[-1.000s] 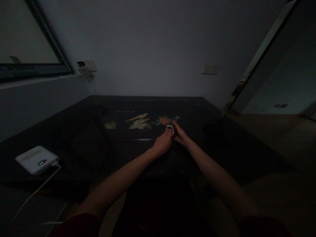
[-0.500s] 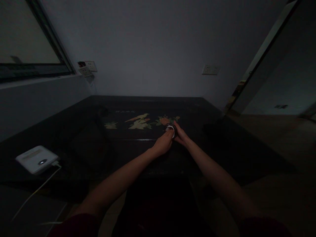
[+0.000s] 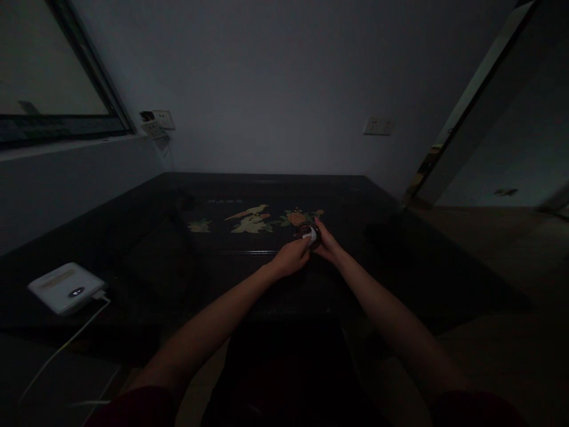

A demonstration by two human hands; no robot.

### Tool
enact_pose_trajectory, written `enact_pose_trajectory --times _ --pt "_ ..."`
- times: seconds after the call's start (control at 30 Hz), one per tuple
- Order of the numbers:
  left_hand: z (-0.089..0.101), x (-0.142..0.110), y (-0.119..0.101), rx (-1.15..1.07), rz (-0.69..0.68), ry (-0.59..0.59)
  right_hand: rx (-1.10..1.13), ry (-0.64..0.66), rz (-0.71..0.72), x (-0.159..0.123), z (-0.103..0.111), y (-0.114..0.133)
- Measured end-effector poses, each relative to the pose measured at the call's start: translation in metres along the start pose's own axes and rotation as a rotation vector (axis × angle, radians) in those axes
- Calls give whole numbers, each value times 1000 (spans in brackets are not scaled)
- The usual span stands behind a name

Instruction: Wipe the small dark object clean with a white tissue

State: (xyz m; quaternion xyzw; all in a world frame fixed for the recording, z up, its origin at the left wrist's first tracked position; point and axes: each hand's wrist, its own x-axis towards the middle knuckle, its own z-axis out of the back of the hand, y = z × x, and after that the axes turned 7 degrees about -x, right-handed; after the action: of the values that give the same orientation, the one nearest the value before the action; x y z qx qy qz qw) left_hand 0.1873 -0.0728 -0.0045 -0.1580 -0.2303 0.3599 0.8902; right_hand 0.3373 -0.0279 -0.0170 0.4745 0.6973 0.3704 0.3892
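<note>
My right hand (image 3: 327,242) is closed around the right side of a small round vessel (image 3: 303,229), dark brown and shiny like glass. Its opening faces up towards me. Pinched in my left hand (image 3: 291,258) is a crumpled white cloth or tissue (image 3: 311,235), pressed to the inside of the vessel's rim; the dim light hides which material it is. Both hands are just above the black table (image 3: 249,279), in front of its painted flower and bird pattern (image 3: 253,220). My left fingertips are partly hidden by the cloth.
A white box-shaped device (image 3: 66,287) with a cable (image 3: 62,350) plugged in lies at the table's left front. Behind the table is a wall with sockets (image 3: 379,126). A window (image 3: 53,65) is at the left, a doorway (image 3: 471,89) at the right.
My left hand has drawn slightly back and left, its fingers coming out of the vessel's middle towards the near rim. More of the vessel shows. My right hand stays nearly in place.
</note>
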Motion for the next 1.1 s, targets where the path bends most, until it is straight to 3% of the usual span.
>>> enact_pose_trajectory --times 0.37,0.77,1.1 --pt "12 -8 -18 335 41 32 7 -28 -2 1 -6 0" --pt "3 -10 -14 396 51 -67 2 -14 -3 1 -4 -3" --pt "-2 -7 -5 365 -42 -77 3 2 10 -1 -5 -2"
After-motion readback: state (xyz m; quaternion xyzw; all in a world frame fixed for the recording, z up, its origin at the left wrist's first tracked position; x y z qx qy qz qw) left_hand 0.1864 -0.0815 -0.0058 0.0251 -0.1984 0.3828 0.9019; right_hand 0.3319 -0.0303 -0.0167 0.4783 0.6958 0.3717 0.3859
